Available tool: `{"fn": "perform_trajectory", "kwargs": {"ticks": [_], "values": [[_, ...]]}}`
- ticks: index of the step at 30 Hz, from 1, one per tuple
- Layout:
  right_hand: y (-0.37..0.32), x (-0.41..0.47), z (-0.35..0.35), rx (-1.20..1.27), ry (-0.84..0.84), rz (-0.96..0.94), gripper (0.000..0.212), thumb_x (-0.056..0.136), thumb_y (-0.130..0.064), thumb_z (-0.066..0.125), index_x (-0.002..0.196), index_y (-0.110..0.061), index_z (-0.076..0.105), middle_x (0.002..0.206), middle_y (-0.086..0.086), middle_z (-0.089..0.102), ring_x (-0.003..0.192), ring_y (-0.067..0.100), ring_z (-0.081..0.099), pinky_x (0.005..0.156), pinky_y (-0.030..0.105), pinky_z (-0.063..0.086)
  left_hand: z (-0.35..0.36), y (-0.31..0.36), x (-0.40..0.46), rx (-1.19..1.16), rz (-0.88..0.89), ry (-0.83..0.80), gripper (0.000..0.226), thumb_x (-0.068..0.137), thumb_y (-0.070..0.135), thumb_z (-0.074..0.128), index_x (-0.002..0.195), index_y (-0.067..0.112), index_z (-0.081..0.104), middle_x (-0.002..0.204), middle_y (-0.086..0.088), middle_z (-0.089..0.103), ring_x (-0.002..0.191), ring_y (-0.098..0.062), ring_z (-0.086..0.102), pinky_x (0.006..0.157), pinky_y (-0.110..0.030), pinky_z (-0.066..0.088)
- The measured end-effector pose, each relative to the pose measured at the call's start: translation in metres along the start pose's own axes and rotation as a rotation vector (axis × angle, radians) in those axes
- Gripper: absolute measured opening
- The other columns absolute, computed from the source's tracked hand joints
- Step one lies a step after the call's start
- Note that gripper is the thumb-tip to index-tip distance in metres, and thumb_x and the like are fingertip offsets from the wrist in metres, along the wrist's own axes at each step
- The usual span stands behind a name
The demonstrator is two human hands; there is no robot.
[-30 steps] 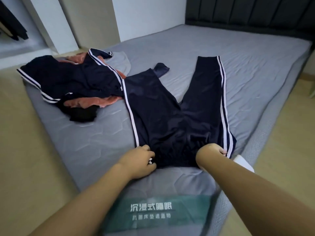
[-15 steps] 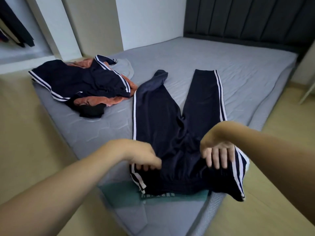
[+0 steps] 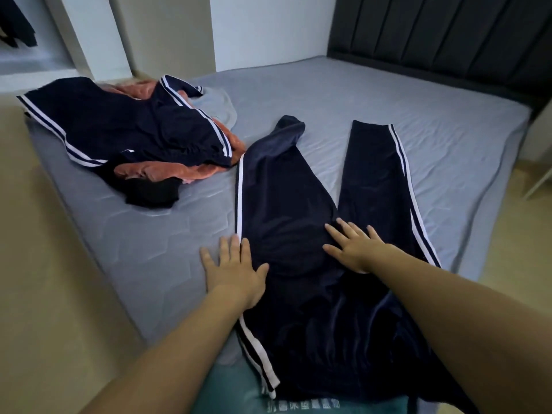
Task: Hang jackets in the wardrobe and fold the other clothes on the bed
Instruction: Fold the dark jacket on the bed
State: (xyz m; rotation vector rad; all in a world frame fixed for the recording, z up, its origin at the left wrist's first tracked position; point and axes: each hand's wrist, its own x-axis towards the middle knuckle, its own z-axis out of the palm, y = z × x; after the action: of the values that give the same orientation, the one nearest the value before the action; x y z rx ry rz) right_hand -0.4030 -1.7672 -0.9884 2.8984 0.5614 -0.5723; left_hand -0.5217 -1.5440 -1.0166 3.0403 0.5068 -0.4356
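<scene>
Navy track pants (image 3: pixel 286 204) with white side stripes lie spread flat on the grey mattress (image 3: pixel 388 100), legs pointing away from me, waistband at the near edge. My left hand (image 3: pixel 233 270) rests flat with fingers spread on the pants' left edge, partly on the mattress. My right hand (image 3: pixel 355 249) lies flat and spread on the crotch area of the pants. Neither hand grips anything. A pile of clothes (image 3: pixel 128 135) sits at the far left of the bed: a navy striped garment over an orange one and a black one.
A dark padded headboard (image 3: pixel 433 34) stands at the far right. A green label patch (image 3: pixel 298 401) marks the mattress's near edge. Beige floor (image 3: pixel 44 279) runs along the left and right sides. A dark garment hangs at the top left (image 3: pixel 18 22).
Both hands let go of the waistband after pulling the pants toward me; they now lie flat and spread on the fabric further up. The pants sit closer to the near edge.
</scene>
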Motion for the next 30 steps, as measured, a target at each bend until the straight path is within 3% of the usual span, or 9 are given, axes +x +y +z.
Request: {"fn": "perform_trajectory", "kwargs": {"ticks": [2, 5, 7, 9, 14, 17, 20, 24, 30], "values": [[0.011, 0.009, 0.008, 0.099, 0.013, 0.034, 0.067, 0.095, -0.065, 0.014, 0.149, -0.041, -0.016, 0.161, -0.004, -0.015, 0.148, 0.014, -0.013, 0.119, 0.045, -0.009, -0.009, 0.011, 0.019, 0.026, -0.024, 0.107, 0.071, 0.099, 0.053, 0.011, 0.154, 0.012, -0.011, 0.161, -0.008, -0.019, 0.147, -0.028, -0.021, 0.114, -0.061, -0.01], [0.031, 0.037, 0.003, 0.208, 0.123, 0.01, 0.07, 0.095, -0.065, 0.016, 0.151, -0.036, -0.014, 0.162, -0.005, -0.008, 0.148, 0.013, -0.01, 0.119, 0.044, -0.009, -0.029, 0.048, 0.054, -0.055, 0.171, 0.321, 0.067, 0.1, 0.048, 0.019, 0.155, 0.016, -0.003, 0.162, -0.006, -0.012, 0.148, -0.027, -0.015, 0.118, -0.055, -0.007], [0.045, 0.063, -0.003, 0.162, 0.125, 0.021, 0.071, 0.094, -0.067, 0.016, 0.152, -0.035, -0.01, 0.162, -0.003, -0.011, 0.148, 0.015, -0.013, 0.118, 0.046, -0.011, -0.035, 0.069, 0.083, -0.142, 0.302, 0.233, 0.066, 0.1, 0.054, 0.019, 0.155, 0.025, -0.002, 0.163, 0.0, -0.008, 0.149, -0.022, -0.012, 0.119, -0.052, -0.007], [0.056, 0.09, -0.009, 0.109, 0.107, 0.022, 0.069, 0.094, -0.066, 0.015, 0.153, -0.037, -0.005, 0.161, 0.0, -0.014, 0.147, 0.019, -0.016, 0.118, 0.048, -0.012, -0.032, 0.067, 0.113, -0.16, 0.208, 0.098, 0.068, 0.097, 0.061, 0.015, 0.155, 0.03, -0.003, 0.163, 0.003, -0.008, 0.149, -0.019, -0.011, 0.119, -0.051, -0.008], [0.065, 0.163, -0.029, 0.024, 0.194, -0.037, 0.075, 0.094, -0.066, 0.012, 0.154, -0.025, -0.005, 0.16, 0.007, -0.02, 0.146, 0.022, -0.021, 0.115, 0.048, -0.016, -0.026, 0.034, 0.154, -0.112, -0.206, 0.042, 0.07, 0.096, 0.06, 0.005, 0.154, 0.025, -0.009, 0.162, 0.002, -0.016, 0.148, -0.015, -0.015, 0.118, -0.053, -0.009], [0.062, 0.2, -0.043, -0.082, 0.404, -0.298, 0.064, 0.1, -0.046, 0.018, 0.154, -0.021, -0.006, 0.161, 0.003, -0.015, 0.148, 0.02, -0.012, 0.118, 0.046, -0.01, -0.02, 0.046, 0.155, -0.063, -0.238, 0.091, 0.069, 0.098, 0.057, 0.006, 0.154, 0.021, -0.01, 0.162, 0.0, -0.015, 0.149, -0.017, -0.014, 0.117, -0.053, -0.009], [0.056, 0.213, -0.045, -0.175, 0.321, -0.655, 0.062, 0.095, -0.037, 0.012, 0.152, -0.033, -0.01, 0.161, -0.007, -0.011, 0.149, 0.019, -0.005, 0.12, 0.041, -0.003, -0.009, 0.058, 0.141, -0.041, -0.282, 0.181, 0.068, 0.099, 0.054, 0.007, 0.154, 0.017, -0.009, 0.163, -0.003, -0.011, 0.149, -0.019, -0.012, 0.118, -0.05, -0.009], [0.058, 0.21, -0.04, -0.217, 0.238, -0.644, 0.081, 0.072, -0.045, -0.016, 0.152, -0.033, -0.01, 0.161, -0.008, -0.013, 0.148, 0.019, -0.012, 0.12, 0.041, -0.008, -0.016, 0.068, 0.128, -0.06, -0.343, 0.062, 0.068, 0.099, 0.053, 0.006, 0.153, 0.015, -0.013, 0.162, -0.005, -0.016, 0.148, -0.02, -0.016, 0.119, -0.048, -0.01], [0.055, 0.23, -0.042, -0.131, 0.182, -0.603, 0.059, 0.094, -0.039, 0.001, 0.152, -0.032, -0.009, 0.16, -0.004, -0.018, 0.147, 0.019, -0.016, 0.119, 0.042, -0.009, -0.03, 0.064, 0.151, -0.092, -0.35, 0.01, 0.068, 0.1, 0.05, 0.011, 0.154, 0.014, -0.011, 0.161, -0.007, -0.017, 0.148, -0.022, -0.018, 0.117, -0.049, -0.014]]}}
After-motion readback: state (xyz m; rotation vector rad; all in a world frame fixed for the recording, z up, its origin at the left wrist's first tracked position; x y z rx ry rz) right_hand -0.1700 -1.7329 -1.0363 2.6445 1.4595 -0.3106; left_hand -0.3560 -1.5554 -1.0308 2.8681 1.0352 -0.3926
